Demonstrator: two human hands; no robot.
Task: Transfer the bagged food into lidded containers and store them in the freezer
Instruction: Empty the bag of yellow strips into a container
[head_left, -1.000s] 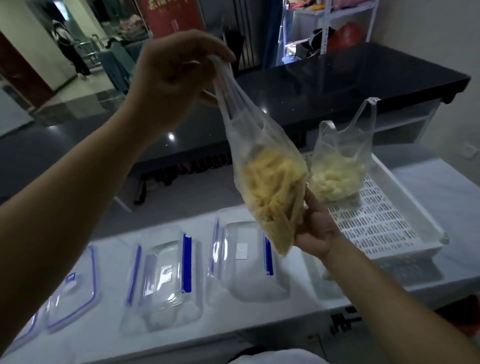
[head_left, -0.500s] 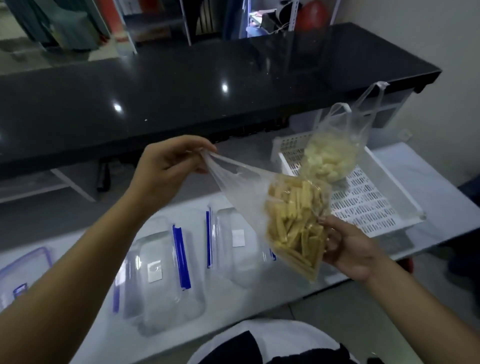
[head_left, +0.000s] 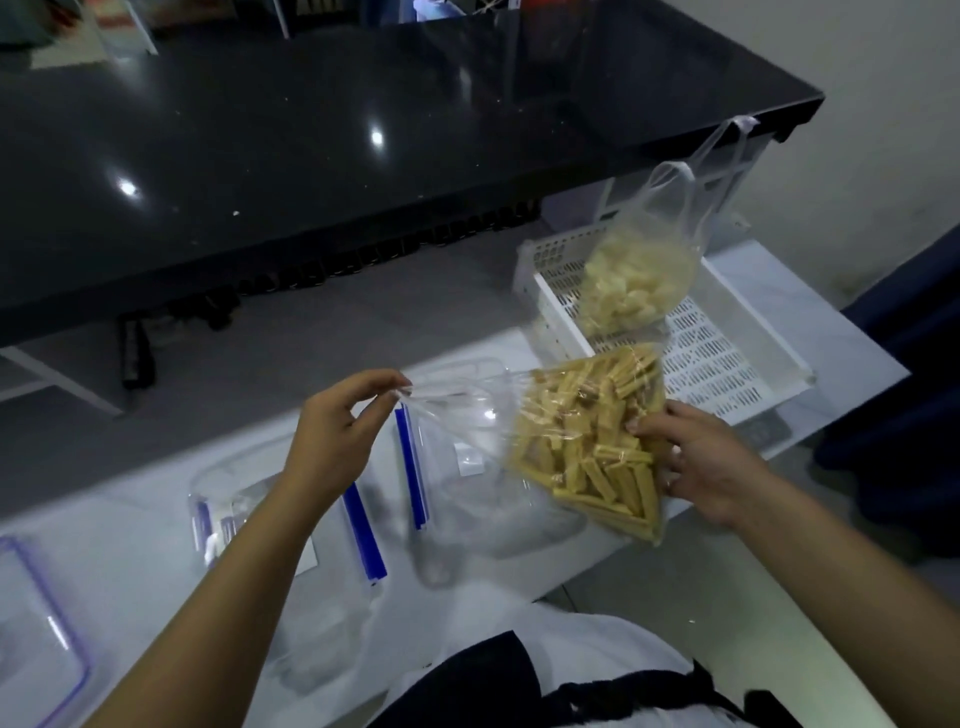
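Above the white table (head_left: 130, 525), held between both hands:
Bag of yellow sticks (head_left: 587, 441): clear plastic, tipped on its side, food bunched at the right end, empty neck stretched left.
Left hand (head_left: 332, 441): thumb and fingertips pinch the bag's mouth.
Right hand (head_left: 701, 462): fingers curled against the full end, gripping it from the right.
Open container (head_left: 483, 467): clear, blue clip, on the table directly under the bag's neck.
Second container (head_left: 291, 509): clear, blue clips, left of it, partly hidden by the left forearm.
Loose lid (head_left: 36, 639): blue-edged, far left.
White slotted tray (head_left: 727, 353): behind the right hand.
Bag of pale chunks (head_left: 634, 280): stands in the tray, handles up.
Black counter (head_left: 311, 130): behind the table.
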